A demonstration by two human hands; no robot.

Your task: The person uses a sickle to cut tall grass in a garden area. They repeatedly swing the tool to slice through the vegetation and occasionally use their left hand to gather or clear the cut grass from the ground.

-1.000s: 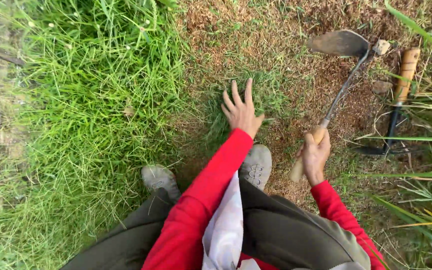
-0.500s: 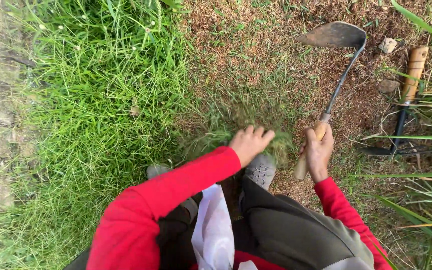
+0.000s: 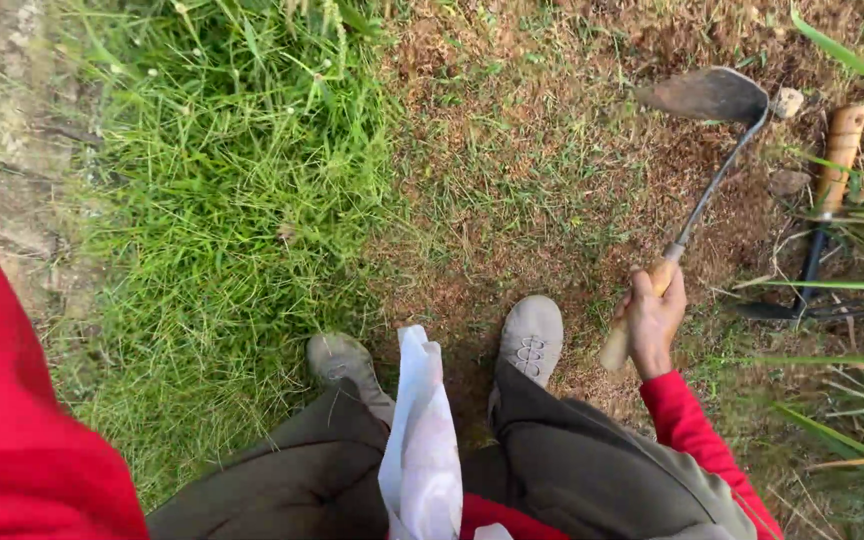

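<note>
My right hand [image 3: 654,318] grips the wooden handle of a small hand hoe [image 3: 709,160]. Its curved metal neck rises to a dark flat blade held over bare brown soil at the upper right. My left hand is out of sight; only its red sleeve [image 3: 22,420] fills the lower left corner. I am crouched, with my two grey shoes [image 3: 530,335] on the ground below the scraped patch.
Thick green grass [image 3: 222,200] covers the left half. A second tool with a wooden handle [image 3: 837,160] lies on the soil at the right, among long leaves. A white cloth [image 3: 422,450] hangs between my knees. A small stone [image 3: 787,102] sits by the blade.
My left hand has pulled back from the grass ahead and swung out of view to the left. The right hand keeps the hoe, blade still raised over the soil.
</note>
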